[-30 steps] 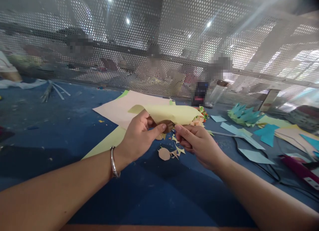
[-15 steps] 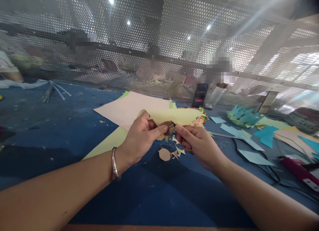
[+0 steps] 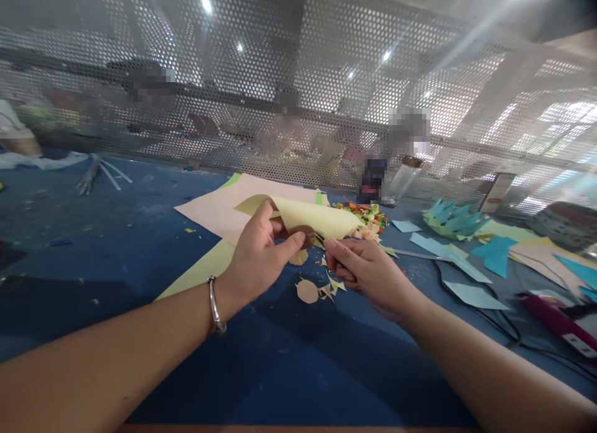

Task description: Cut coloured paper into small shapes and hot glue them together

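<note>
Left hand [image 3: 261, 249] pinches pale-yellow curled paper sheet [image 3: 321, 218], mid-frame; right hand [image 3: 366, 264] grips slim dark metal-looking tool [image 3: 319, 238], mostly hidden. Probably cutting; next move needs paper steady.

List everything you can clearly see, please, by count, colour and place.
Held sheet: one, pale yellow, centre
Round piece: one, brown, centre
Large sheet: one, pale pink, behind
Flat sheet: one, pale yellow, left
Paper discs: two visible, beige, centre
Shred pile: one, multicoloured, centre right
Spiky paper: one, teal, right
Paper scraps: several, light blue, right
Jar: one, clear, back
Mesh screen: one, grey, back
Device: one, purple, far right
Table: one, blue, beneath
Bracelet: one, silver, lower left
Left hand: one, bare, gripping held sheet
Right hand: one, bare, pinching something thin
</note>
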Demonstrator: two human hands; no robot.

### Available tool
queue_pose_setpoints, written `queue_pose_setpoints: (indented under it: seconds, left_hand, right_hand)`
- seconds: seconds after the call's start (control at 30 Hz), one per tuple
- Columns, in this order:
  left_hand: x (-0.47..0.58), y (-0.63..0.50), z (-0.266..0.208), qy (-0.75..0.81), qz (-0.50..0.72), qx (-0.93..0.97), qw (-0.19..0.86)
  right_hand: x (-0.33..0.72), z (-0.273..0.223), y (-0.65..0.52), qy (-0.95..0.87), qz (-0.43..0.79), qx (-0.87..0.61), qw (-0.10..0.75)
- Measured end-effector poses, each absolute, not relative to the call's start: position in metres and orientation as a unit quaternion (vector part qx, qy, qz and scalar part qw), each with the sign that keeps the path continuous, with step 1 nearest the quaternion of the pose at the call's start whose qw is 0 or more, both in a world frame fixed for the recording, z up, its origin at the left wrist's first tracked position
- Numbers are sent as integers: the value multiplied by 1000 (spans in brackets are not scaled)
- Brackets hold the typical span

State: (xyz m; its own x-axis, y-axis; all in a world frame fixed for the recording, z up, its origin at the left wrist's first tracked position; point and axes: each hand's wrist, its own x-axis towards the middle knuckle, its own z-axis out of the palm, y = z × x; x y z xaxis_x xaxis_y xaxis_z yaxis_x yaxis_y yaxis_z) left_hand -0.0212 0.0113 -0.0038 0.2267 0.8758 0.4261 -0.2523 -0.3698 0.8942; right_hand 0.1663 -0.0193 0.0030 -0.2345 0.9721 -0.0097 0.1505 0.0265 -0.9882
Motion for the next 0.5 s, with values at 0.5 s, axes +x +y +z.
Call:
queue_pose_setpoints:
  seconds: [0.5]
  left_hand:
    - [-20, 5, 1, 232, 509, 594, 577]
  right_hand:
    - [164, 6, -21, -607, 496, -471, 405]
